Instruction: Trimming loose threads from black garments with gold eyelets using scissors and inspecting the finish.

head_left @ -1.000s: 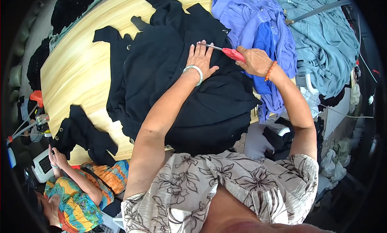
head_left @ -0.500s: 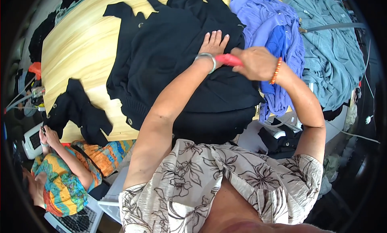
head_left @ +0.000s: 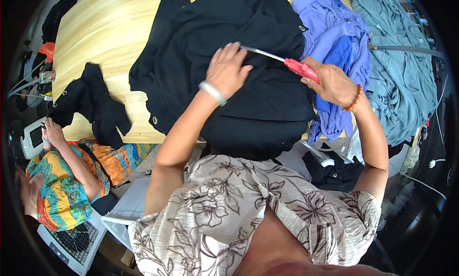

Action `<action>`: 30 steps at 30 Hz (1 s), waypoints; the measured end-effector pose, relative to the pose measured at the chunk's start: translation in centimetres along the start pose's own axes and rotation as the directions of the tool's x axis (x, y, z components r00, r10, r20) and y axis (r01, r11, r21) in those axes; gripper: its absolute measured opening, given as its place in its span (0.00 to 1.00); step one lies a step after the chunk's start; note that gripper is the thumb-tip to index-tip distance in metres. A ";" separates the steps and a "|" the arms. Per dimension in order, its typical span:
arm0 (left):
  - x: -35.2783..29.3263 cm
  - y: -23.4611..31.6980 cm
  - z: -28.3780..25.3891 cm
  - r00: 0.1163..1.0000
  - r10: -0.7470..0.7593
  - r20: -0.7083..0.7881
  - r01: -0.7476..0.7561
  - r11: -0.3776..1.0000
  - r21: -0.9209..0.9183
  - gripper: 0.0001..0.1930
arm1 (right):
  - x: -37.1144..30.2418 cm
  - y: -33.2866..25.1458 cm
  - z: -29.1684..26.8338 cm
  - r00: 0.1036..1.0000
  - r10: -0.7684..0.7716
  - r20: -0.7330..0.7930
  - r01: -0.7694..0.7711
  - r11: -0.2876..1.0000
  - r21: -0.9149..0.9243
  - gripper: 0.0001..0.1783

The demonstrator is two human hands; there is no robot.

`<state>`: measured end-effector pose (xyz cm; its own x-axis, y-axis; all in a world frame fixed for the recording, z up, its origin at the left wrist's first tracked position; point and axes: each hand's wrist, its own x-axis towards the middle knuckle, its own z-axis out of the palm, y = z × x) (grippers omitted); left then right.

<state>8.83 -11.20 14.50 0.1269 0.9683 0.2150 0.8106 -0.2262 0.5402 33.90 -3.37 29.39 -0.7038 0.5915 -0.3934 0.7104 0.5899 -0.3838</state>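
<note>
A black knit garment [head_left: 229, 94] lies spread over the table, its lower part hanging over the near edge. My left hand [head_left: 226, 69] rests flat on it, fingers stretched out and thumb apart. Closed around a red-handled tool with a long thin metal shaft [head_left: 302, 69], my right hand [head_left: 334, 84] is over the garment's right side. The shaft points left, its tip close to my left fingertips. I cannot make out exactly what kind of tool it is.
Purple garments [head_left: 332, 32] lie heaped right of the black one, with grey-green garments [head_left: 394, 65] beyond and a grey hose [head_left: 406, 48] across them. At left, a co-worker's hands [head_left: 53, 132] are beside a smaller black piece [head_left: 93, 104]. A white basket [head_left: 129, 204] stands below the wooden table [head_left: 105, 32].
My left hand has slid left and a little nearer across the garment. My right hand has moved right and nearer with the tool, whose metal shaft now shows clearly.
</note>
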 end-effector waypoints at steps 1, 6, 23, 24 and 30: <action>-1.7 -1.0 -0.7 0.997 -0.044 -0.070 0.036 0.993 -0.109 0.22 | -0.3 0.0 0.4 1.000 -0.013 -0.009 0.013 1.000 -0.017 0.18; -5.4 -4.3 -1.6 0.824 -0.567 0.005 0.503 0.727 -0.466 0.23 | 0.8 -1.6 1.3 0.995 -0.083 0.056 0.083 0.997 0.000 0.17; -6.9 -5.7 -1.4 0.782 -0.601 0.168 0.456 0.368 -0.810 0.08 | 0.4 -6.1 1.3 0.971 -0.136 0.199 0.158 0.982 -0.103 0.15; -7.0 -5.9 -1.7 0.748 -0.627 0.218 0.485 0.291 -0.825 0.08 | 0.1 -6.5 1.3 0.968 -0.172 0.185 0.190 0.978 -0.083 0.15; -9.7 -6.5 -5.1 0.730 -0.564 0.388 0.599 0.253 -0.760 0.08 | -0.8 -6.9 2.3 0.976 -0.196 0.098 0.194 0.981 0.031 0.15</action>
<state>-0.59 -19.63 13.07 -0.1427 0.8749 -0.4628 -0.1536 0.4423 0.8836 29.60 -9.16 30.47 -0.8255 0.4077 -0.3903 0.5602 0.6764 -0.4782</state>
